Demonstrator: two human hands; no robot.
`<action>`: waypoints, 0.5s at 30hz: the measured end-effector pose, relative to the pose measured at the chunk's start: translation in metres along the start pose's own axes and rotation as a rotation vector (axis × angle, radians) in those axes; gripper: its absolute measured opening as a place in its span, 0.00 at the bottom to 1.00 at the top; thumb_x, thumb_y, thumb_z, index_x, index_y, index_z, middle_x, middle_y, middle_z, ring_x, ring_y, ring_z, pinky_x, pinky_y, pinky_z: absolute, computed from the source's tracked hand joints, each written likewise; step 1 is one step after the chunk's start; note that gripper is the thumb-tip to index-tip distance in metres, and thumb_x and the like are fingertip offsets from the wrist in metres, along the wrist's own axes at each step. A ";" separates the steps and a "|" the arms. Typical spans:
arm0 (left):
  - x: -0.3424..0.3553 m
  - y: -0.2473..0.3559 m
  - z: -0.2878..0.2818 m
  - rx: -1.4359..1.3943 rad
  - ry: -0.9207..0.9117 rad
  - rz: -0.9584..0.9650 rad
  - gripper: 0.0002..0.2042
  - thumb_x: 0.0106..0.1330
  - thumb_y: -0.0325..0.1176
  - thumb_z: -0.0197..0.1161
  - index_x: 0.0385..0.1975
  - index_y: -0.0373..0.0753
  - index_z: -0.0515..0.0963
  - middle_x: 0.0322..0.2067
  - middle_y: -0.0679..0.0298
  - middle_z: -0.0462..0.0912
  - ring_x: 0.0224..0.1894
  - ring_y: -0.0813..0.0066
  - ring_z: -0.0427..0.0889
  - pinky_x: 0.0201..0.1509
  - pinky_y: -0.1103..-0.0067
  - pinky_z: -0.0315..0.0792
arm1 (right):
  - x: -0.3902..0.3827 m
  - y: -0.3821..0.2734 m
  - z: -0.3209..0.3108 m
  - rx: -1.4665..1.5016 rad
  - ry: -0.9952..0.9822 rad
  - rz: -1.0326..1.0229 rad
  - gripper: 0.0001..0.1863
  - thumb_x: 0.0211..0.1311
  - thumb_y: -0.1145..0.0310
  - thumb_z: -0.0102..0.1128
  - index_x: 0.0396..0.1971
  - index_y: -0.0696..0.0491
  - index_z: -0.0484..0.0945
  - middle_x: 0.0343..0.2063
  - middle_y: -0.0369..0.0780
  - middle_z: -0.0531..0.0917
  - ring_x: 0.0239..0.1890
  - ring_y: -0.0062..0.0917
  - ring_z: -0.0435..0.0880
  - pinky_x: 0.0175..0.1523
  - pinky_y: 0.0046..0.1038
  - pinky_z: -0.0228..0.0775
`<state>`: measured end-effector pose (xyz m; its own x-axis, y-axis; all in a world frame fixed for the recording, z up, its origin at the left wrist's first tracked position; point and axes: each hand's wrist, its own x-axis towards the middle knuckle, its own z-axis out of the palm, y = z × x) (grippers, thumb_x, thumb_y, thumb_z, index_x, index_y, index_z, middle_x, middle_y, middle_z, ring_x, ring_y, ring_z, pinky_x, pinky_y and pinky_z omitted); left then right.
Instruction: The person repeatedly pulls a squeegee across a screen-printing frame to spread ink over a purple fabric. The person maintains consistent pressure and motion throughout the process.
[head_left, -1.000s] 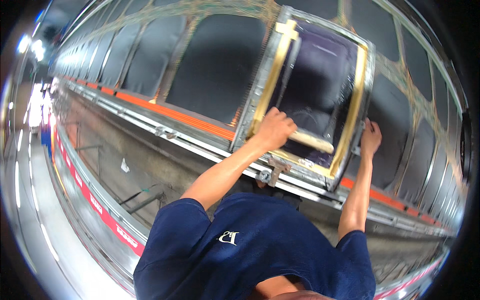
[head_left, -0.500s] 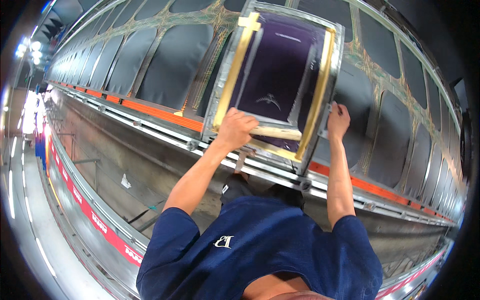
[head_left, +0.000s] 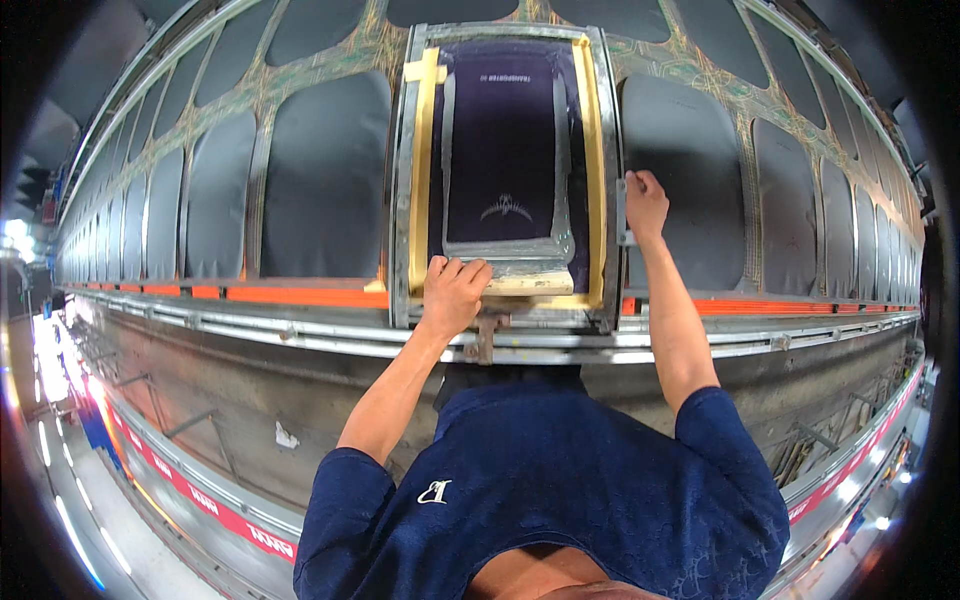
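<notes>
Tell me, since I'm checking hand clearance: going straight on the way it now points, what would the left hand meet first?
Probably the shiny grey strip on the dark screen, just ahead of the left hand; depth is unclear, so the hand might pass above it.

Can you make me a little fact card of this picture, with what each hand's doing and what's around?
Left hand: gripping the left end of a pale wooden bar
Right hand: fingers curled at a metal bracket; exact grip partly hidden
Frame: grey, around a dark purple panel
Yellow tape: along the frame's inner left and right sides
Dark sheets: on both sides of the frame
</notes>
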<state>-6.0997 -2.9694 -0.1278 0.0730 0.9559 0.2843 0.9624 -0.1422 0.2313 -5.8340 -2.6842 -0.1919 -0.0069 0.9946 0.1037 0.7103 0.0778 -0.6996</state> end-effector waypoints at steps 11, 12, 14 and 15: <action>0.267 -0.178 0.044 0.086 0.046 0.045 0.13 0.46 0.22 0.69 0.33 0.46 0.84 0.33 0.67 0.87 0.34 0.64 0.83 0.44 0.68 0.70 | 0.084 -0.071 -0.001 -0.053 -0.114 -0.411 0.25 0.72 0.51 0.58 0.58 0.55 0.77 0.56 0.49 0.80 0.63 0.45 0.75 0.66 0.45 0.65; 0.284 -0.200 0.054 0.045 0.041 0.050 0.09 0.49 0.27 0.71 0.31 0.48 0.85 0.33 0.67 0.88 0.34 0.63 0.84 0.42 0.68 0.70 | 0.102 -0.098 0.004 0.000 -0.157 -0.478 0.24 0.72 0.52 0.59 0.58 0.54 0.77 0.55 0.48 0.81 0.62 0.44 0.76 0.66 0.44 0.65; 0.317 -0.208 0.041 -0.090 0.015 0.092 0.07 0.53 0.34 0.74 0.32 0.47 0.86 0.32 0.63 0.88 0.35 0.60 0.85 0.40 0.65 0.72 | 0.142 -0.144 0.011 0.053 -0.273 -0.593 0.26 0.69 0.49 0.61 0.57 0.53 0.79 0.52 0.47 0.82 0.60 0.41 0.77 0.66 0.43 0.65; 0.332 -0.210 0.030 -0.118 -0.060 0.040 0.08 0.52 0.36 0.74 0.31 0.47 0.86 0.30 0.63 0.88 0.35 0.59 0.85 0.41 0.65 0.72 | 0.162 -0.163 0.020 0.072 -0.362 -0.654 0.29 0.67 0.43 0.62 0.55 0.53 0.80 0.50 0.47 0.83 0.60 0.39 0.77 0.66 0.45 0.65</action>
<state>-6.2694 -2.6142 -0.1103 0.1294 0.9621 0.2402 0.9213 -0.2062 0.3297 -5.9648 -2.5348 -0.0757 -0.6520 0.7032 0.2835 0.4341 0.6528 -0.6208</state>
